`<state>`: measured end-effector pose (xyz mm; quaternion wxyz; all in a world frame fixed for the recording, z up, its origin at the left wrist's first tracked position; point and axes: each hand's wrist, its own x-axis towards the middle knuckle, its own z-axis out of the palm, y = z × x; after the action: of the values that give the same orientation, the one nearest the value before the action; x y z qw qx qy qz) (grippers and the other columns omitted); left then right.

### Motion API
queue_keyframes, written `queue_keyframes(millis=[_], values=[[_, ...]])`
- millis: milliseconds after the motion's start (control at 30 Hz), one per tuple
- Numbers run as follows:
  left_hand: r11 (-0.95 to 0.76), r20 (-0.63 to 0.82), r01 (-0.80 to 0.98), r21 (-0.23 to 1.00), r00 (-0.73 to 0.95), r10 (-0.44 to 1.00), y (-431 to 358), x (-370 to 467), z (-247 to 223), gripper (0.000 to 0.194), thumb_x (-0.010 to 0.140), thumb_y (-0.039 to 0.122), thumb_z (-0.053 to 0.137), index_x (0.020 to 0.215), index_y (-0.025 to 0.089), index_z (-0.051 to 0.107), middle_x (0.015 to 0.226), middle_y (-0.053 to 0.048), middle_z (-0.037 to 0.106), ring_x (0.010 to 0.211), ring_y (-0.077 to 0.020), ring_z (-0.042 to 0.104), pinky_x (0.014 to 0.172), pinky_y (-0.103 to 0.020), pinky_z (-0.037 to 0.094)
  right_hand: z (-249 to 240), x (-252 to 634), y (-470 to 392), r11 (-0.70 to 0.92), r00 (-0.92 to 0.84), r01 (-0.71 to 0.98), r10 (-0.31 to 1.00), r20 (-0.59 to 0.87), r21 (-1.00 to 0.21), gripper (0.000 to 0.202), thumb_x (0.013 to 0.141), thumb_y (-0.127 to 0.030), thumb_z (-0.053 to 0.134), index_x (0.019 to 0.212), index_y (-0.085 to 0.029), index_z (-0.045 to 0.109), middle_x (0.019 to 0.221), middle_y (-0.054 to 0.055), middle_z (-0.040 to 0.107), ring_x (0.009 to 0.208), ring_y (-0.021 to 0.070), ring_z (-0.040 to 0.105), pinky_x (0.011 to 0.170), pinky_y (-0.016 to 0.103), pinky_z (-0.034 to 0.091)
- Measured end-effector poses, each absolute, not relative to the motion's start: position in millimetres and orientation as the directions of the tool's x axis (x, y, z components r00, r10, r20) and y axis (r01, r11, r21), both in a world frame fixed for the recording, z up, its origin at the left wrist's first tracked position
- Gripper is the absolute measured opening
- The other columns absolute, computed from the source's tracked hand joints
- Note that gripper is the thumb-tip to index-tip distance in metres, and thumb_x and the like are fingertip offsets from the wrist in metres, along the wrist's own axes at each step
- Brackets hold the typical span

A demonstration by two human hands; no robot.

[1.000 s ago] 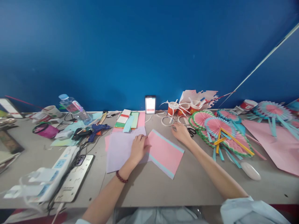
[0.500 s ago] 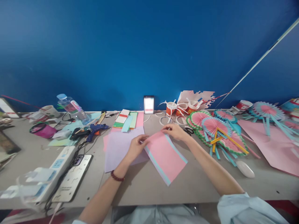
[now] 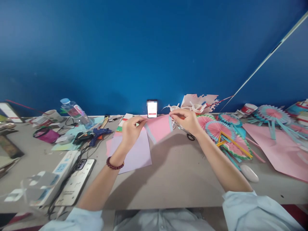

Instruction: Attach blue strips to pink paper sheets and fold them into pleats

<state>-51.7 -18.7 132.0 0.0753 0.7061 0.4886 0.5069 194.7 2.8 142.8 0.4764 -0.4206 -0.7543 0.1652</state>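
Note:
A sheet of pink paper (image 3: 160, 127) with light blue strips along two edges hangs in the air between my hands. My left hand (image 3: 132, 130) pinches its top left corner. At the top right corner, my right hand (image 3: 186, 120) grips it between thumb and fingers. The sheet is tilted, so its face looks foreshortened. Below and left of it, purple paper (image 3: 134, 154) lies flat on the table. Black-handled scissors (image 3: 191, 137) rest under my right hand, partly hidden by it.
On the right lie pleated paper fans (image 3: 220, 131), a white computer mouse (image 3: 249, 173) and large pink paper (image 3: 279, 150). To the left are a power strip (image 3: 59, 173), a phone (image 3: 75, 183), a blue glue gun (image 3: 98, 134) and a bottle (image 3: 78, 112). A lit phone (image 3: 152, 108) leans against the wall.
Both hands have raised the pink sheet off the table and moved it up and away from me. Its lower end has swung away, and my hands are farther apart.

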Motion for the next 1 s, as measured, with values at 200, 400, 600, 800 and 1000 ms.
queue_keyframes(millis=[200,400,600,800,1000], values=[[-0.687,0.852,0.711,0.146,0.262,0.453,-40.9,-53.2,121.5,0.014,0.087,0.023,0.054,0.091,0.021,0.067,0.09,-0.004,0.072,0.082,-0.0158,0.066,0.072,-0.028,0.05,131.0,211.7,-33.4,0.651,-0.188,0.684,0.593,0.783,-0.329,0.02,0.088,-0.025,0.051,0.1,-0.025,0.067,0.097,0.003,0.071,0.089,0.0173,0.066,0.081,0.03,0.052],[-0.662,0.598,0.747,0.061,0.504,0.624,-63.4,-58.7,39.9,0.02,0.091,0.016,0.044,0.093,0.021,0.063,0.091,-0.005,0.068,0.08,-0.0158,0.062,0.069,-0.028,0.046,51.5,224.8,-62.8,0.651,-0.479,0.721,0.717,0.506,-0.238,0.025,0.09,-0.021,0.044,0.098,-0.024,0.068,0.107,0.005,0.069,0.098,0.0186,0.064,0.088,0.034,0.051],[-0.693,0.309,0.719,0.055,0.648,0.696,-75.7,-52.8,-11.9,0.02,0.09,0.013,0.042,0.092,0.019,0.061,0.083,-0.005,0.06,0.077,-0.0173,0.057,0.06,-0.028,0.043,-4.0,223.7,-78.7,0.609,-0.499,0.711,0.789,0.358,-0.35,0.022,0.09,-0.02,0.046,0.094,-0.023,0.067,0.096,0.007,0.07,0.091,0.0201,0.063,0.079,0.034,0.052],[-0.696,0.305,0.706,0.132,0.639,0.706,-75.9,-46.5,-3.2,0.019,0.092,0.021,0.041,0.088,0.019,0.059,0.083,-0.005,0.06,0.082,-0.0193,0.055,0.067,-0.032,0.042,-5.2,226.8,-76.2,0.555,-0.479,0.689,0.831,0.282,-0.467,0.021,0.091,-0.029,0.046,0.091,-0.026,0.067,0.091,0.006,0.07,0.087,0.0209,0.062,0.076,0.035,0.051],[-0.716,0.264,0.658,0.236,0.665,0.698,-72.1,-33.9,2.9,0.018,0.092,0.02,0.043,0.095,0.02,0.06,0.088,-0.006,0.062,0.086,-0.0189,0.057,0.073,-0.032,0.043,3.9,228.5,-67.6,0.524,-0.484,0.611,0.84,0.244,-0.593,0.021,0.09,-0.03,0.048,0.085,-0.023,0.067,0.084,0.005,0.069,0.084,0.0198,0.061,0.078,0.034,0.048]])
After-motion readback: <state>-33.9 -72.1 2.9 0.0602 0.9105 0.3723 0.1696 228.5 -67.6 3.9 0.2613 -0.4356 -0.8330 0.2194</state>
